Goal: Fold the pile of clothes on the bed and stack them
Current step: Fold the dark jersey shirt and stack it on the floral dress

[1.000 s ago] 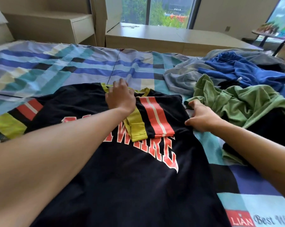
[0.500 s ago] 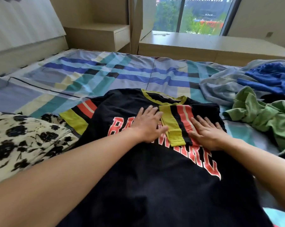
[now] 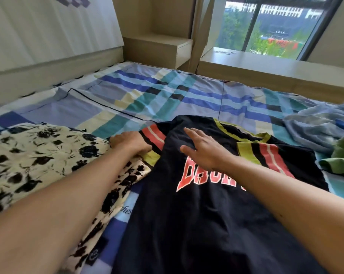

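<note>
A black T-shirt [image 3: 206, 224] with red lettering and red and yellow sleeve stripes lies spread on the bed. Its right sleeve is folded in over the chest. My left hand [image 3: 130, 144] grips the striped left sleeve at the shirt's left edge, fingers curled under the cloth. My right hand [image 3: 202, 150] lies flat with straight fingers on the shirt's upper chest, just above the lettering. A cream garment with black flowers [image 3: 38, 161] lies to the left, touching the shirt's sleeve. Green cloth [image 3: 343, 159] and grey-blue cloth [image 3: 317, 127] are heaped at the right.
The bed's checked blue sheet [image 3: 147, 95] stretches bare beyond the shirt. A headboard [image 3: 48, 46] runs along the far left. A wooden nightstand [image 3: 157, 48] and a low ledge [image 3: 266, 66] under the window stand behind the bed.
My left hand has slid off the chest to the left sleeve and taken hold of it. My right hand has moved left across the shirt. The view has swung left.
</note>
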